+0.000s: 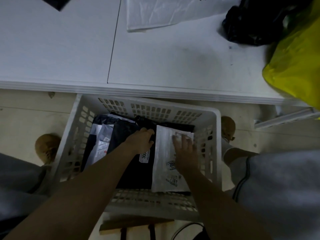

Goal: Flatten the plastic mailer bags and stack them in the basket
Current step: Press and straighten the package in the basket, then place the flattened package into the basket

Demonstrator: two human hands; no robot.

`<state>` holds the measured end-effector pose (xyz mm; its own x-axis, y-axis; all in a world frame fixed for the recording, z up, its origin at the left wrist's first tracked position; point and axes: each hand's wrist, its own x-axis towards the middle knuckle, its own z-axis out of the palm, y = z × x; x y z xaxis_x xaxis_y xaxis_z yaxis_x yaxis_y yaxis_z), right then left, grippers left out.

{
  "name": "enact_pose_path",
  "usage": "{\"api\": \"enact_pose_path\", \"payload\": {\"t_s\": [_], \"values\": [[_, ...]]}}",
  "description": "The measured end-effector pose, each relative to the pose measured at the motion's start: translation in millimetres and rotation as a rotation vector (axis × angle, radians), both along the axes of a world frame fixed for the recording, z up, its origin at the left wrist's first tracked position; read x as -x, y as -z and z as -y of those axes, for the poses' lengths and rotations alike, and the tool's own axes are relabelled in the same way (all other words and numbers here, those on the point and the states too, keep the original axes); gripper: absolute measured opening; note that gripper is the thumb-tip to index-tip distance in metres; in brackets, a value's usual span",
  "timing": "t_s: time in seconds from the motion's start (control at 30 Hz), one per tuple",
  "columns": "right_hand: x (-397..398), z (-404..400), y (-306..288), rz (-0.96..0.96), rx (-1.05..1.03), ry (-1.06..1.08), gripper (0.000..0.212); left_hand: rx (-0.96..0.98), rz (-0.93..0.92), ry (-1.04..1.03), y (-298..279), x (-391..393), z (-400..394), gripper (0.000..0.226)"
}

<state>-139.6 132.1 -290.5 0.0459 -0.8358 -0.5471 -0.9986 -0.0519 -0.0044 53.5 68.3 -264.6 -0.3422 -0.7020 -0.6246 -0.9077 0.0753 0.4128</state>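
Observation:
A white slotted plastic basket (215, 153) stands on the floor below the table edge. Inside it lie several mailer bags: a white one (164, 151) on the right, a black one (136, 172) in the middle, a grey-and-white one (101, 141) on the left. My right hand (186, 152) lies flat on the white mailer with its fingers spread. My left hand (141, 141) rests on the black mailer at the white mailer's left edge, fingers curled; whether it grips anything is unclear.
A white table (155, 63) spans the upper view. On it lie a flat white mailer (154, 13), a crumpled black bag (251, 25) and a yellow bag (297, 63) at the right. My knees flank the basket. Cables lie on the floor below.

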Motion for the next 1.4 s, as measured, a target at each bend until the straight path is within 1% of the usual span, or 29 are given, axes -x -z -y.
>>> {"api": "enact_pose_path", "payload": {"t_s": [0.03, 0.1, 0.17, 0.2, 0.27, 0.33, 0.4, 0.43, 0.5, 0.57, 0.63, 0.77, 0.97, 1.03, 1.17, 1.3, 1.4], "values": [[-0.6, 0.5, -0.7, -0.006, -0.062, -0.06, 0.085, -0.004, 0.006, 0.0, -1.5, 0.0, 1.6, 0.046], [-3.0, 4.9, -5.2, -0.043, -0.066, -0.089, 0.082, 0.009, 0.025, 0.002, -9.4, -0.5, 1.5, 0.045], [-12.9, 12.3, -18.6, -0.056, -0.007, -0.161, 0.083, 0.087, 0.08, 0.005, -18.1, -1.4, 1.8, 0.043], [-17.3, 17.7, -21.5, -0.056, 0.049, -0.201, 0.078, 0.148, 0.114, 0.002, -24.5, -2.0, 2.6, 0.041], [-25.1, 31.8, -36.2, -0.031, 0.197, -0.227, 0.06, 0.269, 0.155, -0.026, -39.1, -2.8, 5.9, 0.034], [-39.0, 44.7, -67.0, -0.049, 0.231, -0.262, 0.041, 0.333, 0.176, -0.063, -56.6, -3.9, 10.9, 0.026], [-54.2, 55.3, -108.2, 0.051, 0.279, -0.298, 0.024, 0.39, 0.189, -0.113, -84.7, -10.0, 16.6, 0.02], [-59.5, 61.1, -117.1, 0.079, 0.305, -0.32, 0.021, 0.401, 0.187, -0.134, -94.0, -11.1, 20.2, 0.021], [-73.0, 72.8, -144.8, 0.114, 0.397, -0.348, 0.023, 0.462, 0.186, -0.178, -123.2, -20.9, 25.9, 0.023], [-85.1, 84.7, -169.9, 0.188, 0.451, -0.318, 0.021, 0.515, 0.196, -0.205, -150.4, -28.8, 31.8, 0.024], [-102.7, 98.9, -197.9, 0.248, 0.534, -0.325, 0.019, 0.588, 0.183, -0.274, -179.1, -43.8, 39.5, 0.024], [-140.8, 125.8, -245.6, 0.289, 0.618, -0.347, 0.022, 0.696, 0.16, -0.371, -224.8, -73.9, 58.7, 0.025], [-208.3, 179.4, -284.5, 0.338, 0.691, -0.36, 0.024, 0.795, 0.176, -0.5, -267.9, -131.7, 95.4, 0.026], [-227.1, 195.4, -288.4, 0.364, 0.686, -0.342, 0.024, 0.814, 0.175, -0.565, -271.1, -150.9, 108.0, 0.027], [-262.8, 234.7, -278.5, 0.43, 0.644, -0.301, 0.023, 0.833, 0.19, -0.648, -252.1, -191.0, 142.4, 0.027], [-282.3, 274.6, -261.2, 0.487, 0.586, -0.246, 0.022, 0.76, 0.133, -0.731, -218.7, -217.7, 179.4, 0.04], [-290.3, 304.7, -249.4, 0.489, 0.564, -0.217, 0.02, 0.728, 0.098, -0.804, -199.6, -227.8, 208.0, 0.044]]}}
